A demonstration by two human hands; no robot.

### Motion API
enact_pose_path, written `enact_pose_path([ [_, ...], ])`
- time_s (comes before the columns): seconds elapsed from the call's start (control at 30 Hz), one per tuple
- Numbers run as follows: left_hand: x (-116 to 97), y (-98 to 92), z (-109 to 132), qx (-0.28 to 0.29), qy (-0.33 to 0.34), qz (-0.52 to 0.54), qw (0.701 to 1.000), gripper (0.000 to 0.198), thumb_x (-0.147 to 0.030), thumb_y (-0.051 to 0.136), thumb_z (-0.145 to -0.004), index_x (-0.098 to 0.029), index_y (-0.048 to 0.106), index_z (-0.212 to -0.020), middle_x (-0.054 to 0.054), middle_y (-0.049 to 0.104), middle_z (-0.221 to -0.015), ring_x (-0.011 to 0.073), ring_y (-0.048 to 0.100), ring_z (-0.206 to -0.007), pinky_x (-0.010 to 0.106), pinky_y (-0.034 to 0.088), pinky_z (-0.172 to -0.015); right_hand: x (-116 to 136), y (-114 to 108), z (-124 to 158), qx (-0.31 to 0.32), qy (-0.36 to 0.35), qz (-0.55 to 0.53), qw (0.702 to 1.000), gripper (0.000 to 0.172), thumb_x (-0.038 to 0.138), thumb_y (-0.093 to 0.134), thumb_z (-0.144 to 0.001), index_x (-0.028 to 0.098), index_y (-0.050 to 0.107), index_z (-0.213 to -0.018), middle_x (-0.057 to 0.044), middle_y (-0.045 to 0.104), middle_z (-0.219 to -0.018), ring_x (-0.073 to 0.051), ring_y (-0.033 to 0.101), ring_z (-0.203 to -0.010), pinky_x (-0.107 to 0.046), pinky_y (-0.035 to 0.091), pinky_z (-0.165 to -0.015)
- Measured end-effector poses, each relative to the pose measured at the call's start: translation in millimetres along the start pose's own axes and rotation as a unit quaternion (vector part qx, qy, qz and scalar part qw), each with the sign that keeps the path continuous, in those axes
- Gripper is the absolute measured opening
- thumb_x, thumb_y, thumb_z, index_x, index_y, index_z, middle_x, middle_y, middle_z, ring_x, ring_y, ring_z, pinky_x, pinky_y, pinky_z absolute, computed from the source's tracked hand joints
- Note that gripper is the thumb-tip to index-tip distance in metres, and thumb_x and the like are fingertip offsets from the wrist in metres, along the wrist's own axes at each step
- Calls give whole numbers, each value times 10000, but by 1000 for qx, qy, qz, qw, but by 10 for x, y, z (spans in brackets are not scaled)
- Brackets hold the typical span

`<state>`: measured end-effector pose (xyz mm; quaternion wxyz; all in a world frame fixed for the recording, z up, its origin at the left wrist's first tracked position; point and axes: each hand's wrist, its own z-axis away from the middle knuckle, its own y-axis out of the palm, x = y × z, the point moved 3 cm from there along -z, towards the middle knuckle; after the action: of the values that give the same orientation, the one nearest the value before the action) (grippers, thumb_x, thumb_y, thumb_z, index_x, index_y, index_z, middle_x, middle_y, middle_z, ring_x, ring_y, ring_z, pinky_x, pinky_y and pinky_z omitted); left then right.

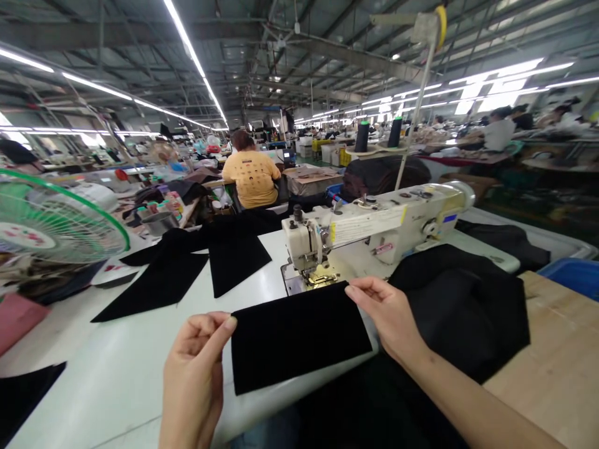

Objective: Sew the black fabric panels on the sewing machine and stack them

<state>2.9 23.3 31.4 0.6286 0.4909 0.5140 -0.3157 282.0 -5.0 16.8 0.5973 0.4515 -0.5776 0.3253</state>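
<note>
A black rectangular fabric piece (pixel 299 337) is stretched between my two hands, just in front of the sewing machine (pixel 365 231). My left hand (pixel 199 355) pinches its upper left corner between thumb and fingers. At the upper right corner, my right hand (pixel 384 312) grips the same piece, close to the machine's needle area (pixel 318 279). The fabric's lower edge hangs over the front edge of the white table (pixel 140 368). More black fabric pieces (pixel 154 284) lie on the table to the left, beyond my left hand.
A green fan (pixel 60 218) stands at the left. Dark fabric (pixel 458 305) is heaped right of the machine, beside a wooden board (pixel 556 362) and a blue bin (pixel 573 277). Thread cones (pixel 362 137) stand behind the machine. A person in a yellow shirt (pixel 253 178) sits ahead.
</note>
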Motion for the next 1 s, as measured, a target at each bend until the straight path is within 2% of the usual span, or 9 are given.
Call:
enact_pose_path([
  [0.2,-9,-32,32,0,-1,-15,1000,415,-200,860,-541,-173,448,-589,-41,630,-741,83,553,-744,152,446,-695,-26,6,-30,-8,-11,-22,1000,298,415,873,-654,191,698,-743,1,693,-707,-142,625,-677,-253,513,-671],
  [0.3,0,-95,26,3,10,-28,1000,423,-207,855,-552,-174,433,-570,-36,633,-731,91,568,-753,162,454,-699,-20,13,-39,1,-15,-23,1000,346,421,873,-647,208,727,-877,-14,729,-796,-171,667,-767,-286,537,-742],
  [0.43,-224,-196,29,14,102,-93,990,378,-210,822,-624,-190,446,-593,-31,661,-780,124,613,-835,204,477,-757,-12,84,8,69,19,9,997,329,433,820,-708,216,768,-950,-44,754,-923,-209,676,-891,-333,529,-836],
  [0.53,-665,-123,-2,23,277,-181,943,335,-208,780,-691,-205,453,-619,-32,667,-794,140,631,-815,241,475,-735,-34,175,108,109,70,4,992,248,393,807,-699,197,745,-838,-20,719,-811,-182,642,-795,-311,509,-772],
  [0.63,-917,204,-215,90,377,-318,865,280,-200,701,-764,-209,451,-639,-20,675,-828,144,627,-768,268,463,-716,-127,268,250,157,127,-3,979,162,320,730,-709,185,671,-776,11,645,-717,-150,582,-716,-283,464,-711],
  [0.7,-732,502,-467,204,339,-407,823,232,-137,622,-779,-209,449,-640,-17,669,-807,145,609,-744,275,452,-722,-256,285,343,182,156,35,970,68,246,633,-706,191,599,-728,32,584,-670,-136,539,-679,-268,424,-667],
  [0.8,-8,841,-787,344,206,-454,796,233,-30,528,-735,-215,442,-623,-23,604,-686,158,579,-703,269,423,-666,-504,215,432,186,154,137,961,91,147,540,-659,214,487,-691,64,466,-623,-121,461,-614,-251,360,-589],
  [0.9,739,985,-881,369,166,-456,793,268,12,517,-688,-217,415,-593,-34,564,-618,146,542,-631,258,402,-624,-682,100,474,207,105,224,947,155,88,516,-682,223,464,-736,65,448,-655,-126,465,-616,-254,367,-590],
  [1.0,1149,976,-830,357,151,-447,806,253,-19,559,-696,-218,421,-621,-43,541,-619,141,522,-619,253,393,-607,-716,-12,496,269,41,296,915,149,72,493,-793,216,528,-781,28,539,-732,-151,536,-695,-278,417,-654],
])
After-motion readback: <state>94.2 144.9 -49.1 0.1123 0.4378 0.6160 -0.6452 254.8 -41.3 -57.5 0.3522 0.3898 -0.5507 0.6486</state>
